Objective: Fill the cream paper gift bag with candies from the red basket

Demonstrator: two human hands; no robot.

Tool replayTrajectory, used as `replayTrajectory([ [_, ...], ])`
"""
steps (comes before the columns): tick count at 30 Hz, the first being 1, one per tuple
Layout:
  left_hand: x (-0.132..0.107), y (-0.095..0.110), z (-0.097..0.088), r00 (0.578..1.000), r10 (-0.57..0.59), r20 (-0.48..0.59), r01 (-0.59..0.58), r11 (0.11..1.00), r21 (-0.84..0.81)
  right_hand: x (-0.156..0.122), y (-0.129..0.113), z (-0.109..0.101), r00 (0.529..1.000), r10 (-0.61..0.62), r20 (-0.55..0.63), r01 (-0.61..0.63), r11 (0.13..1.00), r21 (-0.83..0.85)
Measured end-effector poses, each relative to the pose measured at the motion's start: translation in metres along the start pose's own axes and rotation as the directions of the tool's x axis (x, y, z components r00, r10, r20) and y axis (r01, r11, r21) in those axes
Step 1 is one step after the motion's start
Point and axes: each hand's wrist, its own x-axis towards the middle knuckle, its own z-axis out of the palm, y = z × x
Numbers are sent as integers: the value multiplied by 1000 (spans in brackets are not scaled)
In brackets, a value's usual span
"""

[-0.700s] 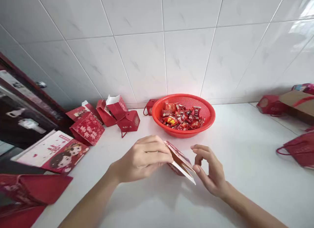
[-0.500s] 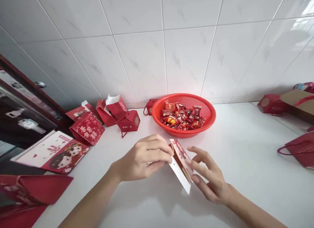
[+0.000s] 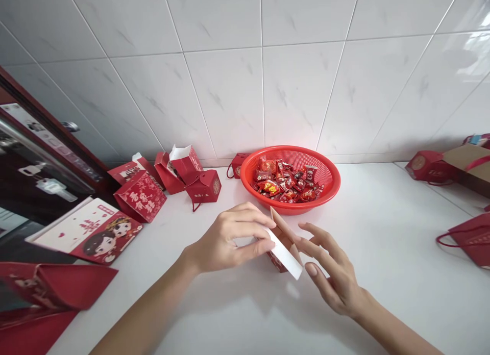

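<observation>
My left hand (image 3: 229, 237) pinches a small red and white paper box (image 3: 284, 250) by its flap, just above the white counter (image 3: 383, 273). The box is partly unfolded and tilted, its white inside facing me. My right hand (image 3: 331, 276) is beside it on the right, fingers stretched out and touching the box's right side. Behind the hands stands a red plastic basket (image 3: 329, 171) filled with several red-wrapped candies (image 3: 287, 184).
Several folded red gift boxes (image 3: 191, 176) lie at the back left by the tiled wall. A flat printed box sheet (image 3: 88, 232) and red bags (image 3: 49, 288) lie at the left edge. More red bags (image 3: 467, 240) and a cardboard box (image 3: 465, 161) are at the right.
The box has turned in my left hand, its flap lifting and the white inside showing. My right hand's fingers have straightened against its side. The view shifted slightly.
</observation>
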Motion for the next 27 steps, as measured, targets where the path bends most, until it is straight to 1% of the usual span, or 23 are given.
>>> replayTrajectory([
  [3, 0, 0, 3, 993, -116, 14, 116, 993, 14, 4, 1, 0, 1000, -3, -5, 3, 998, -57],
  [6, 1, 1, 5, 983, -176, 58, 176, 984, -5, 9, 2, 1, 998, -58, -10, 57, 994, -98],
  [9, 1, 2, 5, 979, -182, 95, 183, 983, 0, 12, 1, 0, 994, -114, 1, 113, 983, -143],
  [12, 1, 4, 5, 977, -179, 117, 174, 984, 48, 14, -1, 0, 987, -162, 20, 162, 963, -217],
  [14, 1, 6, 5, 976, -181, 122, 168, 979, 112, 14, -3, 1, 988, -152, 20, 152, 954, -260],
  [18, 0, 10, 7, 974, -185, 133, 152, 962, 226, 16, -6, 3, 996, -89, -9, 81, 937, -339],
  [21, -1, 11, 8, 974, -183, 134, 145, 957, 252, 19, -6, 1, 994, -100, 38, 107, 929, -353],
  [24, -2, 10, 8, 975, -177, 135, 138, 957, 257, 25, -4, -4, 985, -127, 112, 157, 934, -321],
  [27, -1, 9, 8, 978, -166, 129, 126, 955, 270, 33, 1, -10, 974, -160, 162, 202, 937, -286],
])
